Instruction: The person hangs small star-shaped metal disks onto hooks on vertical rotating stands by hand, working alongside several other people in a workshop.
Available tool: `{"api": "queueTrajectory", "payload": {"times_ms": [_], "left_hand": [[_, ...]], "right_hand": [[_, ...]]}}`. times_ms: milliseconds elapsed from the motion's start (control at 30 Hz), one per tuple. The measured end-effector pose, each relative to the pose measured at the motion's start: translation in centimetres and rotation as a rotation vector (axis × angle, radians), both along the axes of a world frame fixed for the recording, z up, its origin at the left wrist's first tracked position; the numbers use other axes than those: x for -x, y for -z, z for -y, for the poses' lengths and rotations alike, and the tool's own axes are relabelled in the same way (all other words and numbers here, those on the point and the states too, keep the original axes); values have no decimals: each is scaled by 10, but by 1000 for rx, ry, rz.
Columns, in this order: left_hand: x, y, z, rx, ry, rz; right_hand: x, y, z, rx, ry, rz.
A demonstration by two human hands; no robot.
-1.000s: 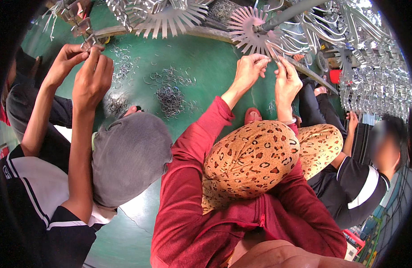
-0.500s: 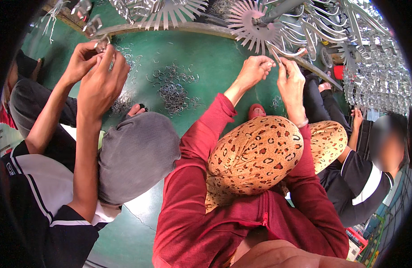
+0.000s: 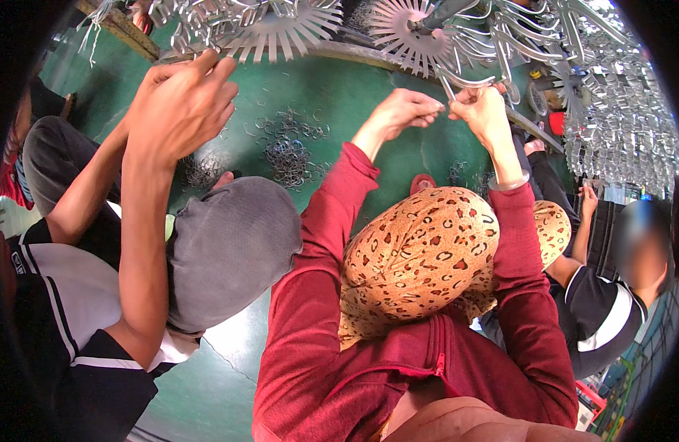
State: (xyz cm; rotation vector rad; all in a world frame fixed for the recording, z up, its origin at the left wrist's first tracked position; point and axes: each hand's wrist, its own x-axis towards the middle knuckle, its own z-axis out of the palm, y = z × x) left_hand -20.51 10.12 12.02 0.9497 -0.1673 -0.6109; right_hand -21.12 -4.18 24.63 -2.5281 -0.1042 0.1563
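My left hand [image 3: 404, 115] reaches in from a red sleeve, its thumb and fingers pinched together. Whatever is in that pinch is too small to make out. Close beside its fingertips, my right hand [image 3: 482, 110] is closed around the lower part of a shiny curved metal strip [image 3: 466, 83]. This strip hangs among other bent strips next to a slotted metal disc [image 3: 412, 35]. The right fingers partly hide the strip's end.
To my left, a co-worker's hands [image 3: 181, 103] work at hanging metal pieces. A pile of small metal hooks [image 3: 288, 158] lies on the green floor. A rail [image 3: 347, 50] crosses under the discs. Another person [image 3: 601, 302] sits at right beside dense hanging metal parts [image 3: 619, 118].
My right hand has moved slightly up and right, turning onto the curved strip. My left hand has shifted a little left. The co-worker's hands at left have moved right and up.
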Motion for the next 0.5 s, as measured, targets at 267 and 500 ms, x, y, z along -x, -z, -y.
{"api": "queueTrajectory", "payload": {"times_ms": [267,500], "left_hand": [[-34,6,-17,217,-225,-236],[-47,4,-6,68,-259,-213]], "right_hand": [[-22,3,-8,87,52,134],[-33,1,-5,191,29,250]]}}
